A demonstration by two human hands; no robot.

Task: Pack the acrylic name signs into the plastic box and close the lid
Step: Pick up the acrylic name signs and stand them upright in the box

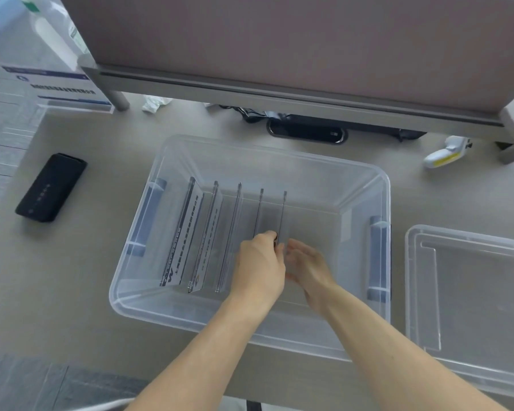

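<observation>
The desk [72, 292] is wide and pale, and the box [365, 173] sits open in the middle of it. The lid [469, 280] lies flat on the desk just right of the box, not on yet.

Inside the box five signs [190, 232] stand on edge in a row, like books. They fill the left half. The right half has none. One more sign [60, 90] stands far back on the left of the desk, well away from the box.

I think the signs could tip. They are thin and clear, and nothing props the last one on its right side. If the hands let go too fast, it may fall flat and knock the next one. A bump to the box could do the same. The clear edges are also hard to see, so a finger could catch one by mistake.

The left hand [258, 268] is curled, with fingertips pinching the near top edge of the last sign [283, 215] on the right. The right hand [306, 265] is half open, palm turned to the left, just beside that same sign. I cannot tell if it touches it.
</observation>
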